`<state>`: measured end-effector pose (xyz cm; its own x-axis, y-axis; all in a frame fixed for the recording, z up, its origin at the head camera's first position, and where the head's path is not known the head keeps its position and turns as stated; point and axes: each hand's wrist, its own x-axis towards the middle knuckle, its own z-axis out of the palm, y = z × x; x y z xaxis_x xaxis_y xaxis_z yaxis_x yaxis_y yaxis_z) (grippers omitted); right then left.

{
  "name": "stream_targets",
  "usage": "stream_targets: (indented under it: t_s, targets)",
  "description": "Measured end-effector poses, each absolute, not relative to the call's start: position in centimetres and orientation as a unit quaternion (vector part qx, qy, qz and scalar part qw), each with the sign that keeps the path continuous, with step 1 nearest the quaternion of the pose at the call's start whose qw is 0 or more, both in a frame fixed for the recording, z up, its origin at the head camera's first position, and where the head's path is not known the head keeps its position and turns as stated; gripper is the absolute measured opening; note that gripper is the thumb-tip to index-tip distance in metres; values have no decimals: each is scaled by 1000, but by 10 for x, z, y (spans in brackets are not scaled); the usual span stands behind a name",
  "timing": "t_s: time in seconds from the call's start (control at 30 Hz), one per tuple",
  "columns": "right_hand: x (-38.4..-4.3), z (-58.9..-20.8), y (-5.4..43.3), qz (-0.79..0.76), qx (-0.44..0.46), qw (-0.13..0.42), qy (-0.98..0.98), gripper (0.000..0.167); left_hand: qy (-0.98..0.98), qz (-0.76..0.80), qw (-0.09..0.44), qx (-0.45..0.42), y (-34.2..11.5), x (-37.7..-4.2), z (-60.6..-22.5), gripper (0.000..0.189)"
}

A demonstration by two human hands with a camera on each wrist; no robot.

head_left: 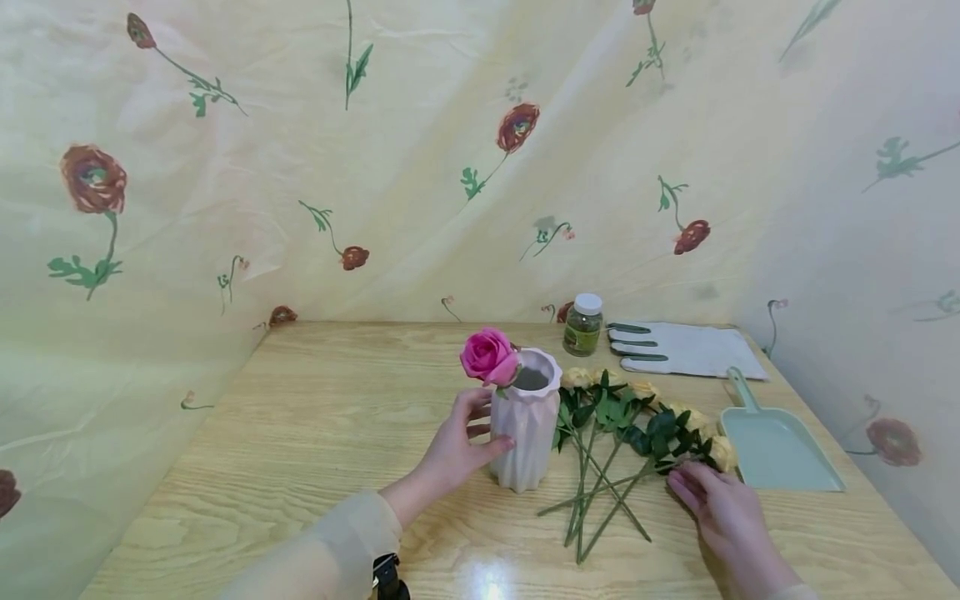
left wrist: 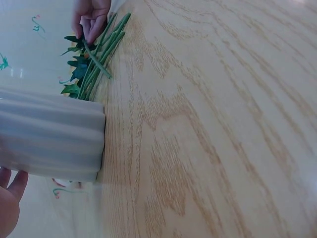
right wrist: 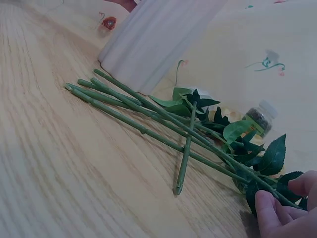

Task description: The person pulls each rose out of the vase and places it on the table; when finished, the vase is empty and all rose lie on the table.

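A white fluted vase (head_left: 517, 442) stands upright on the wooden table, with a pink rose (head_left: 489, 357) leaning over the left of its mouth. My left hand (head_left: 459, 442) holds the vase from its left side, thumb toward the front and fingers spread along the wall. Right of the vase lie several pale yellow artificial roses (head_left: 723, 452), their green stems (right wrist: 143, 130) crossing each other and pointing toward me. My right hand (head_left: 716, 504) pinches one rose's stem just below its leaves, at the right end of the bunch; the left wrist view shows that pinch too.
Behind the roses stands a jar with a white lid (head_left: 583, 325). White gloves with dark green fingertips (head_left: 686, 348) lie at the back right. A pale green dustpan (head_left: 780, 450) rests near the right edge, close to my right hand. Patterned cloth (head_left: 405, 167) hangs behind the table.
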<state>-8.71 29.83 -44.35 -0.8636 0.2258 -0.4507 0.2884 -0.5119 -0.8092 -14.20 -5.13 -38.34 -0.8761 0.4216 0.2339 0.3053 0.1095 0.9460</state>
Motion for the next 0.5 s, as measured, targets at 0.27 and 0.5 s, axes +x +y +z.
stream_targets:
  t_s: [0.27, 0.5]
  targets:
    - [-79, -441, 300, -833, 241, 60, 494, 24, 740, 625, 46, 247, -50, -143, -387, 56]
    - [-78, -430, 289, -828, 196, 70, 521, 18, 746, 619, 48, 241, -52, -142, -383, 56]
